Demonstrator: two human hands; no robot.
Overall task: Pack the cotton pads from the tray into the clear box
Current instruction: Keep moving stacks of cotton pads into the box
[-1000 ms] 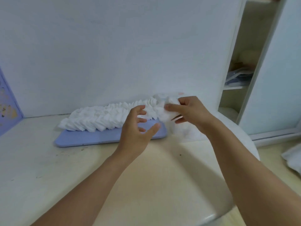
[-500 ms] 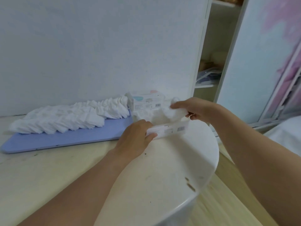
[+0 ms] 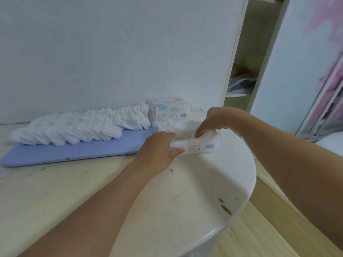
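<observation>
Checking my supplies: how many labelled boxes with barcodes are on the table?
2: one box stands against the wall beside the tray's right end; the clear box is nearer, held by both hands.

A blue tray [image 3: 78,147] lies on the white counter [image 3: 185,197], against the far wall. A long overlapping row of white cotton pads [image 3: 79,127] runs along the tray's far side. Just right of the tray stands the clear box [image 3: 196,145], open at the top and bearing a barcode label on its near wall. The left hand [image 3: 157,153] grips the box's near left end, thumb on the near wall. The right hand [image 3: 213,121] reaches down into the box's right end, fingers curled on white cotton pads there. A second labelled box [image 3: 170,111] stands beyond, near the wall. An open cupboard [image 3: 243,75] occupies the far right.
</observation>
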